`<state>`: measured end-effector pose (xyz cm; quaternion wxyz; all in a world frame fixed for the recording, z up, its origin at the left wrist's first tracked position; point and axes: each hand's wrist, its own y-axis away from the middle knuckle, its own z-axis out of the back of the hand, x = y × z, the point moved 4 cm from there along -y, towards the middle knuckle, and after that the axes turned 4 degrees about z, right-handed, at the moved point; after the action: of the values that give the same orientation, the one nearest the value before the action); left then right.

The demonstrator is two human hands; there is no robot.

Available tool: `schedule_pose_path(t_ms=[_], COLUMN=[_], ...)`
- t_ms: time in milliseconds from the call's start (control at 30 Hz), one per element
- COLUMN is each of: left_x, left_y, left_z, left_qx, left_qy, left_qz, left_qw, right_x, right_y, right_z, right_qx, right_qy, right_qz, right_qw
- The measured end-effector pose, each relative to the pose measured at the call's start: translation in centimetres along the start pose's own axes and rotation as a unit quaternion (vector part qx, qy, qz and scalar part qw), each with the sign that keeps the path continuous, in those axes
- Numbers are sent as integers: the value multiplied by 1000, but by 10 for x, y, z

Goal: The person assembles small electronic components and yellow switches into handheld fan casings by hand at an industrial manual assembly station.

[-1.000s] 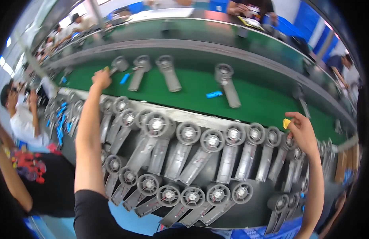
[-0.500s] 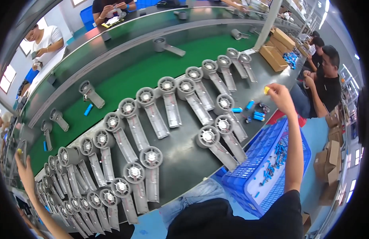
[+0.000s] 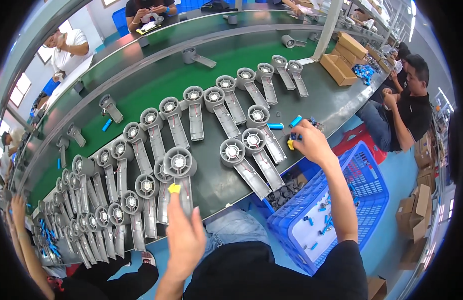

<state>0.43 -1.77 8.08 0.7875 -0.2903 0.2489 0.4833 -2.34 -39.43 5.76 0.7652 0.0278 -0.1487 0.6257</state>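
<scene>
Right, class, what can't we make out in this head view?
Head view, hidden: the lower handle of the grey, round-headed fan, behind the yellow-tipped left hand.
Head view, hidden: whether the yellow-tipped right hand grips anything; its own fingers cover the spot.
Head view, too small and crowded: the count of far-left grey, long-handled fans.
Head view, cut off by the lower edge: the left forearm.
</scene>
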Motion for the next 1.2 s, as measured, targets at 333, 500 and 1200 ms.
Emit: schedule_pose_path(t_ms=[333,500,1200], left_x=[0,1,23], left_y=[16,13,-13], left_z=[-51,-32,-13], left_qx=[-12,77,-3], left_qy=[27,-38,92], left_qz=[25,92,-71], left_qw=[999,992,993], right_x=[68,123,200], right_y=[29,43,65], right_z=[48,45,-73], right_qx=[-107,-53,-94], right_qy=[-298,-502,-488], right_qz=[42,65,-9], right_qw=[947,861,868])
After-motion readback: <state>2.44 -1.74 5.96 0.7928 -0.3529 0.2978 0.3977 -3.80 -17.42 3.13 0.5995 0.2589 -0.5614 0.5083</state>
